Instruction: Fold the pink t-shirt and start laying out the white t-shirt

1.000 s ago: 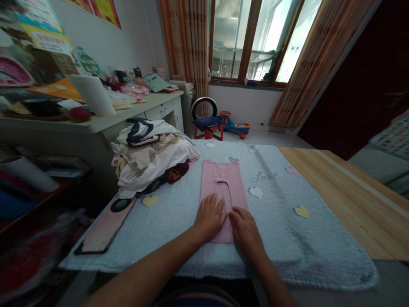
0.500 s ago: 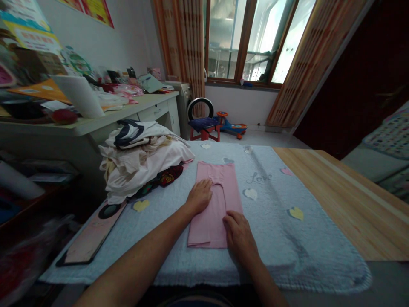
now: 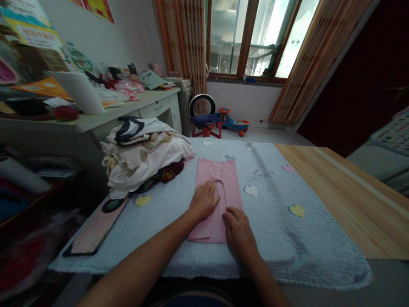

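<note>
A pink garment [image 3: 234, 183], which looks like a pair of trousers, lies flat on the pale blue blanket [image 3: 271, 238] in front of me. Its waist edge is at the far end, and a curved seam or fold runs down its middle. My left hand [image 3: 204, 200] rests palm down on the garment's left half, fingers stretched out and thumb apart. Lower on the right side, my right hand [image 3: 239, 228] has its fingers curled together over the cloth. The fingertips' underside is hidden, and the hand covers the garment's lower right edge.
A heap of clothes [image 3: 150, 157] lies left on the blanket, with a flat pink board-like object [image 3: 96, 230] nearer me. A cluttered desk [image 3: 156, 102] stands left. Beyond the table are a red stool [image 3: 207, 128] and a toy ride-on car [image 3: 234, 123]. Bare wood [image 3: 351, 192] shows right.
My left hand has slid slightly right over the pink trousers, with its thumb now spread further out. The right hand stays at about the same place on the cloth. The view has shifted slightly.
</note>
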Demonstrator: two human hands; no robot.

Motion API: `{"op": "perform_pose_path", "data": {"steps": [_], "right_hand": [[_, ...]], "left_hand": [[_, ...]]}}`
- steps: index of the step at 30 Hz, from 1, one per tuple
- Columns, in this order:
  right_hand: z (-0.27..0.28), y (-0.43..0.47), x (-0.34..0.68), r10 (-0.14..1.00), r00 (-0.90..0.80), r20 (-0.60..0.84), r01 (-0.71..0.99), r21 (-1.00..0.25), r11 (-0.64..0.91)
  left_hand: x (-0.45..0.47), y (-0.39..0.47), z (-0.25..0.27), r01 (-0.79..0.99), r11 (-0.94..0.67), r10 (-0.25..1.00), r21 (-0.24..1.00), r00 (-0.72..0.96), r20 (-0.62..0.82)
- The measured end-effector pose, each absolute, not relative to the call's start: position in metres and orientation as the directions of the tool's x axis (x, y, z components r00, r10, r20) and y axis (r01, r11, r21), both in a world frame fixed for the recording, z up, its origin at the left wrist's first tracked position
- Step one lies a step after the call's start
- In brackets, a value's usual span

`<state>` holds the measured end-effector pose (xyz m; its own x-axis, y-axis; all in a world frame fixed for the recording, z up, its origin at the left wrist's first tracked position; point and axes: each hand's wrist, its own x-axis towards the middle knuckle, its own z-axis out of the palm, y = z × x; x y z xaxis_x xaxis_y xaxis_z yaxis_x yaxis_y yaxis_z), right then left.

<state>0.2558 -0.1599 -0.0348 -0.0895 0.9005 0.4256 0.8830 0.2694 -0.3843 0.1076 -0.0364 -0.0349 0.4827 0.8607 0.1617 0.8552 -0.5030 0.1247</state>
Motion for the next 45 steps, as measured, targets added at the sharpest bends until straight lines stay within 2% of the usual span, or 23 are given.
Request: {"op": "perform_pose_path", "data": {"steps": [5, 14, 20, 25, 28, 31, 33, 39, 45], "right_hand": [[-0.033, -0.160, 0.255, 0.903, -0.095, 0.418, 0.878, -0.393, 0.275], [-0.032, -0.162, 0.257, 0.913, -0.103, 0.395, 0.880, -0.391, 0.269], [-0.028, -0.166, 0.255, 0.932, -0.034, 0.362, 0.901, -0.392, 0.185], [-0.025, -0.163, 0.272, 0.925, -0.035, 0.378, 0.867, -0.450, 0.217], [-0.023, -0.159, 0.287, 0.912, 0.113, 0.393, 0.923, -0.381, 0.050], [-0.017, -0.154, 0.294, 0.913, 0.215, 0.348, 0.963, -0.230, -0.139], [-0.012, -0.152, 0.293, 0.924, 0.238, 0.299, 0.969, -0.142, -0.204], [-0.006, -0.143, 0.283, 0.950, 0.227, 0.215, 0.974, -0.068, -0.217], [-0.008, -0.142, 0.283, 0.958, 0.236, 0.165, 0.969, -0.117, -0.219]], "left_hand": [[0.111, -0.067, -0.037, 0.851, -0.512, 0.846, 0.115, 0.477, 0.240], [0.094, -0.104, -0.027, 0.786, -0.588, 0.808, 0.191, 0.581, 0.100], [0.086, -0.104, -0.029, 0.779, -0.598, 0.801, 0.188, 0.591, 0.097], [0.085, -0.106, -0.027, 0.772, -0.601, 0.797, 0.208, 0.599, 0.082], [0.084, -0.106, -0.024, 0.761, -0.608, 0.789, 0.225, 0.609, 0.074], [0.083, -0.106, -0.023, 0.751, -0.615, 0.783, 0.240, 0.619, 0.066], [0.083, -0.106, -0.023, 0.746, -0.618, 0.778, 0.249, 0.625, 0.059], [0.083, -0.107, -0.023, 0.740, -0.627, 0.773, 0.246, 0.630, 0.074], [0.084, -0.106, -0.028, 0.751, -0.623, 0.779, 0.220, 0.620, 0.090]]}}
